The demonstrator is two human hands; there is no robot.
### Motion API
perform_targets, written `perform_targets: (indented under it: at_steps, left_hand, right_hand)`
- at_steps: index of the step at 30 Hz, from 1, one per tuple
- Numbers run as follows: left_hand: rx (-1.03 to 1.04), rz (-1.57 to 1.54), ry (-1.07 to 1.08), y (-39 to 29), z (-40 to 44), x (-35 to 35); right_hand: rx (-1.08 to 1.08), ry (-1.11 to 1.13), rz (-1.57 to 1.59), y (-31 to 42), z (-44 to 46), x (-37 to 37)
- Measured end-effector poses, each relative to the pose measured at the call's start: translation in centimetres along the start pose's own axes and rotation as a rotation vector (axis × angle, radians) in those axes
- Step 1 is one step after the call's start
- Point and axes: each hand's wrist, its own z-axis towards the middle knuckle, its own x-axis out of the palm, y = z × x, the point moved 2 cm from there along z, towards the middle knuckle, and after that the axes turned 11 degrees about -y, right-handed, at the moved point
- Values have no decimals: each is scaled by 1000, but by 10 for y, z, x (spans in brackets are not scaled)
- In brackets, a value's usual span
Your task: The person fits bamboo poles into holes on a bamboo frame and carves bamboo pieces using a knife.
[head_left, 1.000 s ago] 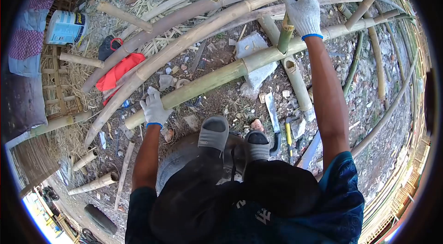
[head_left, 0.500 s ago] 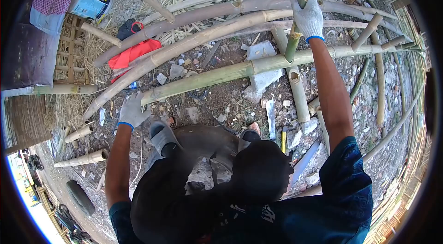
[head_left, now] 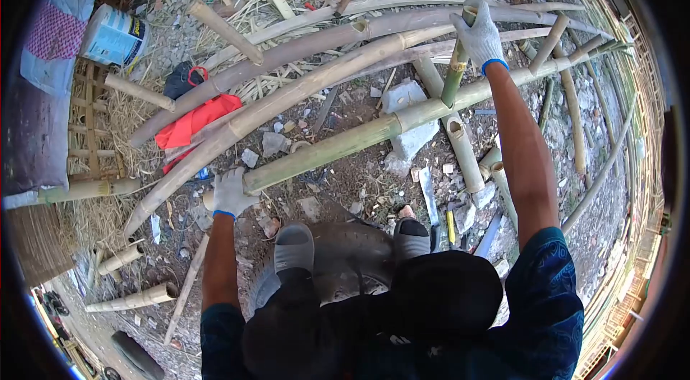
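A long green-and-tan bamboo pole runs slantwise across the ground in front of me. My left hand, in a white glove with a blue cuff, is wrapped round the pole near its left end. A short bamboo piece stands up from the same pole on the right. My right hand, gloved the same way, grips the upper part of that piece, and its hollow top shows beside the thumb. Where the short piece meets the pole, I cannot tell how it is joined.
Several curved bamboo poles lie beyond. A red cloth and a paint bucket are at left. Near my feet are a tyre, a flat metal blade and a yellow-handled tool. Rubble and bamboo strips litter the ground.
The view has shifted. My left hand and the pole's left end have moved right relative to the red cloth. My feet also sit farther right. Both hands keep their grip.
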Motion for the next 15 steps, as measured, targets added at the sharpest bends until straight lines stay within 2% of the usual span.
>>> perform_targets:
  at_steps: [1, 4, 5, 9, 13, 15]
  left_hand:
    - [83, -33, -89, 6, 2, 6]
    - [-7, -151, 105, 13, 10, 8]
    - [63, -177, 20, 9, 8, -4]
    - [99, -216, 118, 16, 18, -2]
    - [91, -222, 93, 18, 17, 7]
    - [88, -192, 84, 19, 17, 15]
  right_hand:
    - [10, -10, -12, 0, 3, 5]
    - [97, 4, -42, 13, -4, 8]
    - [131, 18, -14, 12, -4, 9]
    - [117, -28, -61, 13, -11, 2]
    - [135, -110, 87, 22, -25, -11]
    - [231, -266, 264, 20, -50, -16]
